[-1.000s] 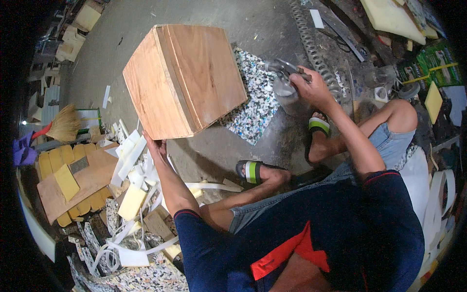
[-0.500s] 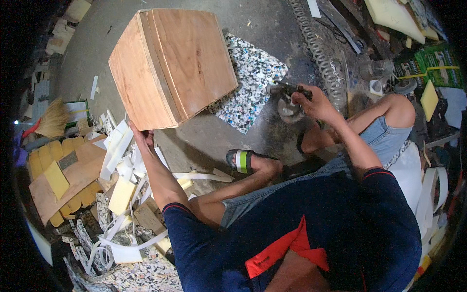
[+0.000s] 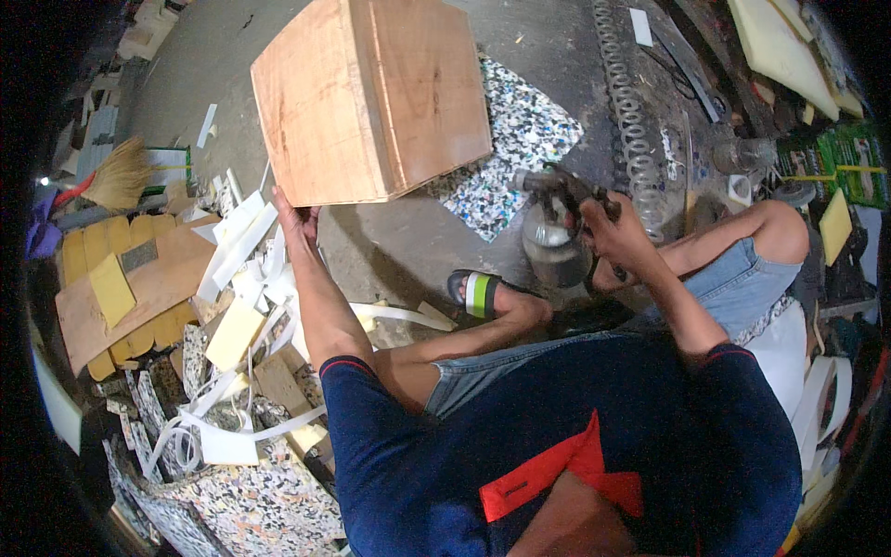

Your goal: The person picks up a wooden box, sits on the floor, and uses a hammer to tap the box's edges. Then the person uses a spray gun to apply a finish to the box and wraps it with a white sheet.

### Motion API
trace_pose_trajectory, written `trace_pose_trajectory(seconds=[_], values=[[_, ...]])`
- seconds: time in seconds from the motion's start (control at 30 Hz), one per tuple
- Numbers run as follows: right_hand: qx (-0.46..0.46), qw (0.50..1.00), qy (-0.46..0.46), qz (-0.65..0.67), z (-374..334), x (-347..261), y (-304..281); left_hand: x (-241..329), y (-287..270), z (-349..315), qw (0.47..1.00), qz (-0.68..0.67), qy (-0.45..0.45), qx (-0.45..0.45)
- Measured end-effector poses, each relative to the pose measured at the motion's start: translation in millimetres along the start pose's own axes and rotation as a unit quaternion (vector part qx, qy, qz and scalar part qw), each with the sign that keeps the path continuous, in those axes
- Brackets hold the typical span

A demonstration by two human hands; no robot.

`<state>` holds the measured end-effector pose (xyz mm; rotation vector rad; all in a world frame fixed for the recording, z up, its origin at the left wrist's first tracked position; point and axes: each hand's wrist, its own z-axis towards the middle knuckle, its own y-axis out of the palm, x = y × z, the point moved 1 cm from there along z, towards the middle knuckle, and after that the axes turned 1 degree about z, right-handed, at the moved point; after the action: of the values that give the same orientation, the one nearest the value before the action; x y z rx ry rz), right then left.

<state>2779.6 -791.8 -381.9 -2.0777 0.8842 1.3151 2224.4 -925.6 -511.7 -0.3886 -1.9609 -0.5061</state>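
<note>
My left hand (image 3: 297,223) grips the lower left corner of a tilted plywood box (image 3: 427,93); its fingers are mostly hidden behind and under the edge. Two plain wood faces of the box meet at a seam turned toward me. To the right, my right hand (image 3: 620,234) is wrapped round the handle of a dark spray gun (image 3: 564,186). A round, see-through cup (image 3: 555,249) hangs below the gun, whose nozzle points left toward the box, apart from it. Behind the box, a speckled foam sheet (image 3: 534,121) lies on the floor.
A coiled air hose (image 3: 633,121) runs along the floor at the right. Foam and white strip offcuts (image 3: 246,241) are heaped at the left, near a straw broom (image 3: 121,174) and a brown board (image 3: 167,269). My sandalled foot (image 3: 483,295) lies between the hands.
The view has shifted, moving the surroundings rightward. The box has turned slightly, showing more of its left face. The spray gun sits a little nearer me, with more of its cup visible.
</note>
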Motion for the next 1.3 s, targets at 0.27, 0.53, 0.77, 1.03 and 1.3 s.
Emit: trace_pose_trajectory(seconds=[0.27,0.53,0.77,1.03,1.3], values=[[0.015,0.998,-0.048,0.041,-28.5,-41.0,-6.1,5.3,11.8,-10.8,0.999,0.009,-0.009,-0.037],[0.221,0.972,0.02,-0.072,63.9,-26.2,-29.5,9.2,18.9,-16.5,0.999,0.001,-0.024,-0.032],[0.19,0.98,-0.031,0.041,84.3,-55.0,-54.7,5.2,23.5,-13.4,0.997,-0.033,-0.004,-0.071],[0.102,0.973,-0.136,-0.157,27.5,-141.0,-171.0,-0.9,34.2,-12.0,0.998,-0.01,0.031,-0.054],[0.128,0.974,-0.069,-0.176,117.5,-91.5,-290.4,22.1,81.1,-33.0,0.993,0.11,0.026,-0.046]])
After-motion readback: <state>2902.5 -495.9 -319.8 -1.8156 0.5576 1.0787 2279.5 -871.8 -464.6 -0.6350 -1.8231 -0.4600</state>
